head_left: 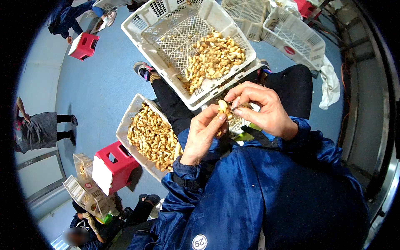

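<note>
Above my lap, my left hand [204, 132] pinches a small yellowish mushroom [223, 106] between thumb and fingertips. My right hand [266, 109] is closed beside it, thumb and fingers meeting at the mushroom's right side. Something small and thin shows at the right fingertips, too small to make out. Just beyond my hands, a large white plastic crate [156, 62] contains a heap of pale brown mushrooms [214, 58], gathered toward its right side. To my left stands another white crate [121, 130], filled with many more mushrooms [152, 135].
A red stool with a white top [114, 166] is beside the left crate; another red stool [84, 46] stands farther off. Further white crates [293, 35] are at the far right, with white cloth [330, 85] hanging by them. Co-workers are on the left side.
</note>
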Tool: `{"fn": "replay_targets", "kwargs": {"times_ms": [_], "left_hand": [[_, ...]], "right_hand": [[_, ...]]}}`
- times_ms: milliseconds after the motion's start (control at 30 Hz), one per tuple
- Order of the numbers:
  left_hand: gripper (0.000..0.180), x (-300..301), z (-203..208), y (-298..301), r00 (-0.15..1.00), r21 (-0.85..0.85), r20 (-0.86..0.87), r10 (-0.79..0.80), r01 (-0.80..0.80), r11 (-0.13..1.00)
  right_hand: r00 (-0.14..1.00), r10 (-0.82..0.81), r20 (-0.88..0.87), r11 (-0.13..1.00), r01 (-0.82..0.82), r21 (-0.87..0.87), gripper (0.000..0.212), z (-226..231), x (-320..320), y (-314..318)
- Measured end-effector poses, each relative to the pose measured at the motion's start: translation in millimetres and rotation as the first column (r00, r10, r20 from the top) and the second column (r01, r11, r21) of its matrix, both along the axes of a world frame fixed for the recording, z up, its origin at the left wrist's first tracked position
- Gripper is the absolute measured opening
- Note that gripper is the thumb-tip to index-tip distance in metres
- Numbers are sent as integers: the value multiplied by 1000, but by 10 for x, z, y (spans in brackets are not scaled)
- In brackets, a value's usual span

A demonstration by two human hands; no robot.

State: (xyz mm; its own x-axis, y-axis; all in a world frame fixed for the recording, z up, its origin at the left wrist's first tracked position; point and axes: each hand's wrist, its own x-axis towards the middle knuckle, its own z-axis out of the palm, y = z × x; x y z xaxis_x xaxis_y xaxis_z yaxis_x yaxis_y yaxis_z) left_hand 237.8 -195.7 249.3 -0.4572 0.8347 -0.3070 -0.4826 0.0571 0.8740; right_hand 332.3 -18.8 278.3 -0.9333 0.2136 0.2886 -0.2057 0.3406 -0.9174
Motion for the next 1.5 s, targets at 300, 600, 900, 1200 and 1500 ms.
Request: {"fn": "replay_targets", "kwargs": {"times_ms": [300,600,900,1200,1500], "left_hand": [[19,-198,96,-70,917,2,-75,-391,392,920],[29,-270,23,-408,952,157,89,-294,278,948],[39,-364,-745,-1307,570,-95,440,694,-739,667],[40,10,-175,-113,934,186,292,205,-265,946],[31,64,-20,-26,924,88,297,242,-279,956]], "right_hand": [[968,216,125,954,-183,-236,7,14,16,100],[980,-19,198,997,33,-63,4,-4,26,121],[963,-34,269,996,55,-73,6,-179,56,79],[991,-23,130,996,34,-84,7,-62,80,3],[999,30,13,992,-31,124,9,-43,-9,-97]]}}
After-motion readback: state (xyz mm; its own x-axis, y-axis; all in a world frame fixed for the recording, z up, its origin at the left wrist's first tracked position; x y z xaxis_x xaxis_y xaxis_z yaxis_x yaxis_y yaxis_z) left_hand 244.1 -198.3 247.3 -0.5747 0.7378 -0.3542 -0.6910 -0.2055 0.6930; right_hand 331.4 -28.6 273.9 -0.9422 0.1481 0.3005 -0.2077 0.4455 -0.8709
